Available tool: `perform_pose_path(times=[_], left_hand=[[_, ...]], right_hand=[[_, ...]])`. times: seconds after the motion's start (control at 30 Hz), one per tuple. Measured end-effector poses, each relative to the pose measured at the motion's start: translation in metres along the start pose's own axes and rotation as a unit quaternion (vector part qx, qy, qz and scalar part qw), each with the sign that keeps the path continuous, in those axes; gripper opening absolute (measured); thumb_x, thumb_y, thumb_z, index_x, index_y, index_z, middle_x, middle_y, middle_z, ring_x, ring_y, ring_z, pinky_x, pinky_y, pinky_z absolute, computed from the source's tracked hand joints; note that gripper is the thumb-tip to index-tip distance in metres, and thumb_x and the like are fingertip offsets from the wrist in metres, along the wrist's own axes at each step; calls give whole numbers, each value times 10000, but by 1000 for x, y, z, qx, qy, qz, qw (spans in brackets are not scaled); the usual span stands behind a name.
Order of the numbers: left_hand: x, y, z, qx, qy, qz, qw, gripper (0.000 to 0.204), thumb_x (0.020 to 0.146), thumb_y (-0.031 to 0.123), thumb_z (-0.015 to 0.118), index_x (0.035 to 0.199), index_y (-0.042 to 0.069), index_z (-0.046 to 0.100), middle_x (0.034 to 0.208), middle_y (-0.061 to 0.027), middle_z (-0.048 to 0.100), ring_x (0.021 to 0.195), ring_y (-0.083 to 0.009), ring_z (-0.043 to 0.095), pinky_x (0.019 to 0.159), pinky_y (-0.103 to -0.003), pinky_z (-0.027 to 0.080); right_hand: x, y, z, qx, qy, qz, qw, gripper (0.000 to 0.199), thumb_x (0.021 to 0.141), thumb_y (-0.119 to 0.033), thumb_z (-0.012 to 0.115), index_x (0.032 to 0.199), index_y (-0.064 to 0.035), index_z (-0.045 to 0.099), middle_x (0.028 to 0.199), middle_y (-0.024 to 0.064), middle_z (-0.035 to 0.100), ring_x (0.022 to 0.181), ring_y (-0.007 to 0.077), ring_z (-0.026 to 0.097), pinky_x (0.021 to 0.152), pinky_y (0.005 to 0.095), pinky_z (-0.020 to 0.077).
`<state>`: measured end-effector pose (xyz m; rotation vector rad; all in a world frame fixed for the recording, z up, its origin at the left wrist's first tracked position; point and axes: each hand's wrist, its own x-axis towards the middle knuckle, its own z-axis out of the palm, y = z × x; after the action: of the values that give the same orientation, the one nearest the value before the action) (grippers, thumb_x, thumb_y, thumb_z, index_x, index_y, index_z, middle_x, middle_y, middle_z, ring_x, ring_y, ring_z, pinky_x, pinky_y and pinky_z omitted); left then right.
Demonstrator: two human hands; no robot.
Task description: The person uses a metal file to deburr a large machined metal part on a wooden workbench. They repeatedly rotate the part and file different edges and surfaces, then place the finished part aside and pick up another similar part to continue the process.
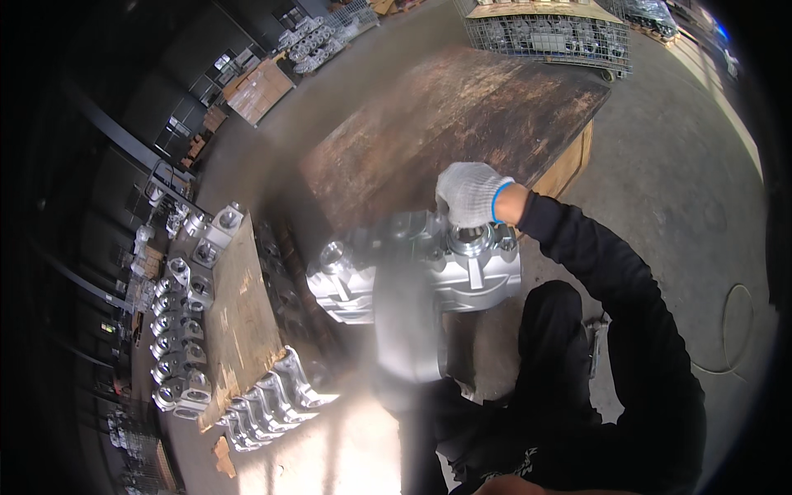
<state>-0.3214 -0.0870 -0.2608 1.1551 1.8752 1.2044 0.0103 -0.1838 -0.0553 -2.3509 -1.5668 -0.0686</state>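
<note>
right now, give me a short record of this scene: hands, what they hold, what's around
right hand: white knit glove, gripping the top of the metal casting
left hand: blurred, cannot tell
metal casting: large, silvery, with round ports, held by the wooden pallet top
left side: rows of similar castings along a wooden board
far end: wire cage filled with metal parts
floor: grey concrete

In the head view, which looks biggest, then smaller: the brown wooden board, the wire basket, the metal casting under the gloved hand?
1. brown wooden board
2. metal casting, though motion blur and nearness to the camera make its extent unsure
3. wire basket, far away and partly cut off
</note>
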Motion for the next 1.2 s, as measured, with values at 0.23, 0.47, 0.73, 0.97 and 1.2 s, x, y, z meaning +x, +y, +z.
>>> perform_pose_path(times=[0.23, 0.47, 0.73, 0.97, 1.2], left_hand=[[-14, 23, -9, -109, -44, -63, 991, 760, 900, 580, 774, 1241, -96, 713, 1331, -243, 707, 1144, -331, 717, 961, -437, 576], [-11, 15, -9, -75, -43, 11, 996, 783, 897, 580, 772, 1279, -98, 682, 1332, -251, 699, 1156, -347, 710, 975, -444, 571], [-8, 9, -1, -45, -56, 86, 994, 813, 894, 580, 768, 1322, -100, 648, 1333, -259, 691, 1169, -364, 703, 991, -452, 566], [-5, 4, 6, -9, -70, 164, 984, 841, 892, 580, 765, 1360, -103, 618, 1334, -266, 684, 1181, -380, 696, 1006, -459, 562], [-5, 0, 9, 31, -81, 239, 967, 871, 889, 581, 762, 1398, -105, 588, 1335, -274, 677, 1192, -395, 690, 1020, -465, 557]], right_hand=[[-34, -1, -2, 89, 68, 89, 990, 221, 764, -183, 693, 888, -85, 846, 864, 210, 759, 842, 413, 752, 815, 480, 619], [-28, 28, 15, 88, 40, 67, 993, 266, 716, -196, 749, 935, -86, 855, 873, 205, 764, 860, 408, 752, 816, 479, 612], [-37, 48, 11, 85, 27, 55, 995, 229, 703, -206, 755, 870, -76, 843, 837, 215, 748, 811, 436, 742, 767, 480, 615], [-66, 62, 41, 155, 54, 69, 984, 190, 808, -217, 725, 882, -94, 849, 840, 170, 767, 819, 378, 759, 786, 463, 616], [-77, 84, 47, 172, 122, 80, 974, 162, 830, -189, 725, 878, -74, 828, 835, 192, 746, 780, 379, 742, 748, 449, 606]])
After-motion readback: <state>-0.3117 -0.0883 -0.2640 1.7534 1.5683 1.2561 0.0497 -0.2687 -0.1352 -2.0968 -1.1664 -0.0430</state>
